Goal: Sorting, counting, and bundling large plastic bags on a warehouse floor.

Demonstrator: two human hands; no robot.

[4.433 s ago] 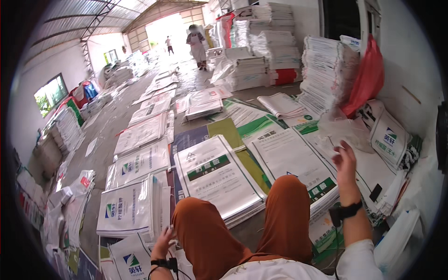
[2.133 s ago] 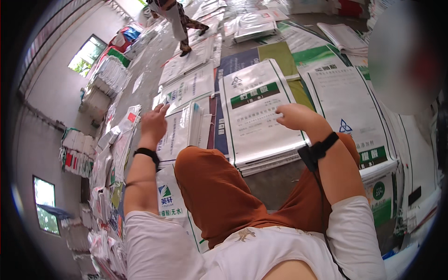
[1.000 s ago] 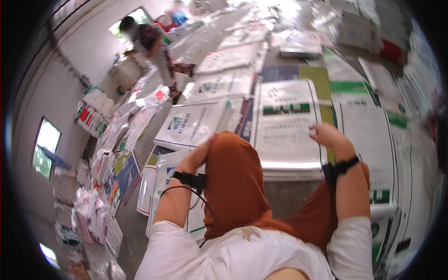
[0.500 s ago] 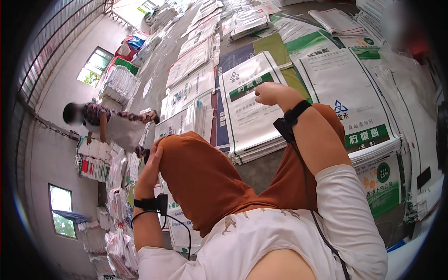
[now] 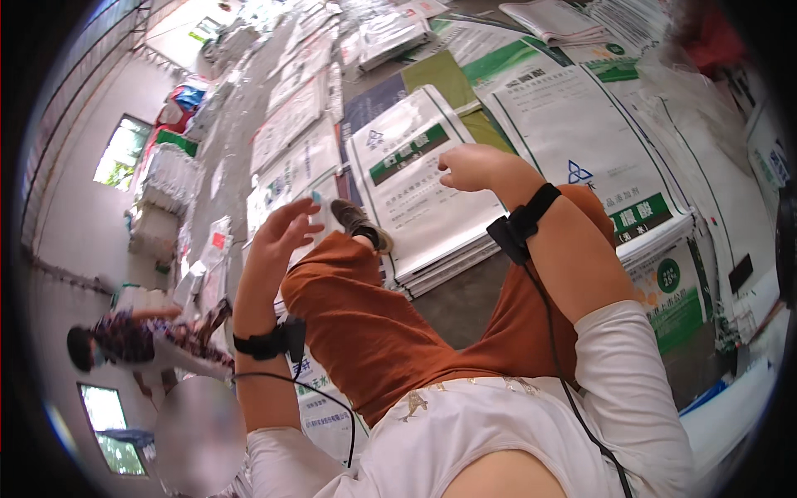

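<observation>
My left hand (image 5: pixel 285 234) is raised in the air beside my left knee, its fingers apart, with a small light-blue spot at one fingertip. My right hand (image 5: pixel 481 168) hovers over a stack of flat white printed sacks (image 5: pixel 415 187), its fingers curled in. Whether anything is inside the right hand's fingers is hidden. Right of it lies a second stack of white sacks (image 5: pixel 573 124) with a blue emblem and a green band. Each of my wrists wears a black strap with a cable.
A sneaker (image 5: pixel 361 224) stands at the left edge of the nearer sack stack. Olive sacks (image 5: pixel 436 75) and more white sack piles (image 5: pixel 290 120) spread ahead. A person (image 5: pixel 124 340) in a patterned top is at the left, by stacked sacks along the wall. Clear plastic sheeting (image 5: pixel 681 108) lies at the right.
My left hand has lifted off my left knee and spread its fingers. The left knee has shifted, baring the sneaker. My right hand stays curled over the sacks. The person sits lower in view.
</observation>
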